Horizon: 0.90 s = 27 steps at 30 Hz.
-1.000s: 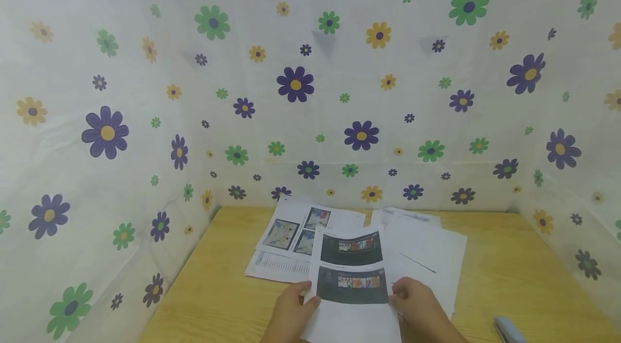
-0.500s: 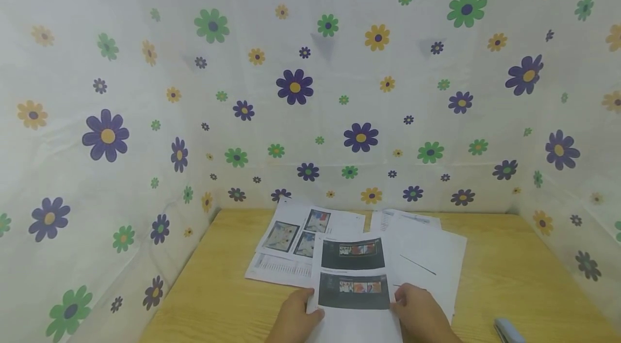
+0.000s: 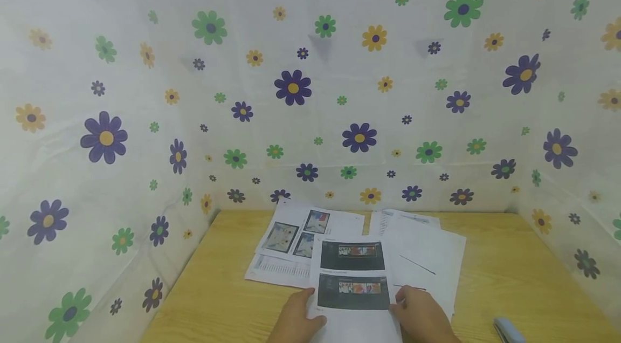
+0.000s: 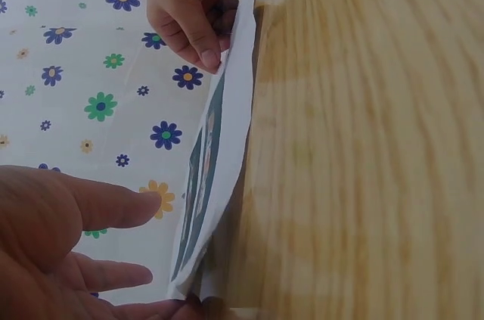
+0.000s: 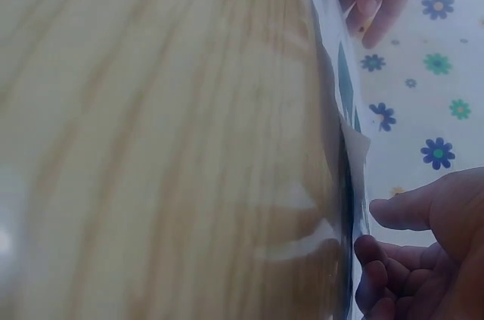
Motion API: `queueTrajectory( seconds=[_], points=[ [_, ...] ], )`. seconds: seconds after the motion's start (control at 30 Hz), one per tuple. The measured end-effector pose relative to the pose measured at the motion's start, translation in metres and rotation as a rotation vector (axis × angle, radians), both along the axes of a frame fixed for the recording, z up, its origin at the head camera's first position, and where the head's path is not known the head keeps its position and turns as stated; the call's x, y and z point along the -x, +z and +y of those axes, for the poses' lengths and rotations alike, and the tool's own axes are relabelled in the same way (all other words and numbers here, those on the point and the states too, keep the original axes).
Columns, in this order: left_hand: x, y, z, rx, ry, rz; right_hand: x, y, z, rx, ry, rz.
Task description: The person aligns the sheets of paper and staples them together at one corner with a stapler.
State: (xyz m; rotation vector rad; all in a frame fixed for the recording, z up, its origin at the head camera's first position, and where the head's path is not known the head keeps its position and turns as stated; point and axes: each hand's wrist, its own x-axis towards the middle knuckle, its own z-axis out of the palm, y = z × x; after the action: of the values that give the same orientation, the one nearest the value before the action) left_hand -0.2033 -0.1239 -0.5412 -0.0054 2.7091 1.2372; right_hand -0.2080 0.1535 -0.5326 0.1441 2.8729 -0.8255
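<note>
A sheaf of printed sheets (image 3: pixel 354 324), with two dark pictures on top, lies in front of me in the head view. At its left edge is my left hand (image 3: pixel 296 319); in the left wrist view the thumb and fingers (image 4: pixel 121 274) are spread, the lowest fingertips touching the paper's edge. My right hand (image 3: pixel 423 315) pinches the right edge between thumb and curled fingers. From the right wrist view the sheets (image 5: pixel 355 184) appear nearly edge-on, a corner bent outward. The undersides of the sheets are hidden.
Behind on the left lie sheets with map-like pictures (image 3: pixel 281 238). To the right are overlapping, mostly white sheets (image 3: pixel 427 251). A blue-grey stapler (image 3: pixel 508 330) sits near the front right of the wooden table (image 3: pixel 504 278). Flower-printed sheeting (image 3: pixel 310 116) surrounds the table.
The sheaf and both hands have moved slightly lower, toward me. The left thumb has shifted a little to the right. The other papers and the stapler stay in place.
</note>
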Motion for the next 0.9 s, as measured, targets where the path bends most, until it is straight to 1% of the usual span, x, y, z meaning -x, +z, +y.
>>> queueTrajectory(
  seconds=[0.17,0.37,0.47,0.53,0.7,0.83,0.9],
  points=[
    [-0.001,0.005,-0.001,0.018,-0.01,-0.002,-0.004,0.005,0.003,0.009,-0.012,0.025],
    [-0.006,0.021,0.0,0.048,-0.01,0.017,-0.003,0.004,0.008,0.039,0.001,0.011],
    [-0.006,0.027,0.002,0.063,-0.008,0.029,-0.004,0.004,0.01,0.051,0.001,0.004],
    [-0.004,0.029,0.002,0.076,-0.012,0.044,-0.005,0.005,0.012,0.062,-0.009,0.003],
    [0.005,0.035,0.005,0.079,-0.049,0.091,-0.007,0.01,0.02,0.07,-0.02,0.041],
    [0.016,0.04,0.013,0.088,-0.097,0.12,-0.005,0.017,0.033,0.071,-0.04,0.084],
    [0.022,0.043,0.016,0.099,-0.134,0.134,-0.003,0.021,0.041,0.078,-0.055,0.115]
  ],
)
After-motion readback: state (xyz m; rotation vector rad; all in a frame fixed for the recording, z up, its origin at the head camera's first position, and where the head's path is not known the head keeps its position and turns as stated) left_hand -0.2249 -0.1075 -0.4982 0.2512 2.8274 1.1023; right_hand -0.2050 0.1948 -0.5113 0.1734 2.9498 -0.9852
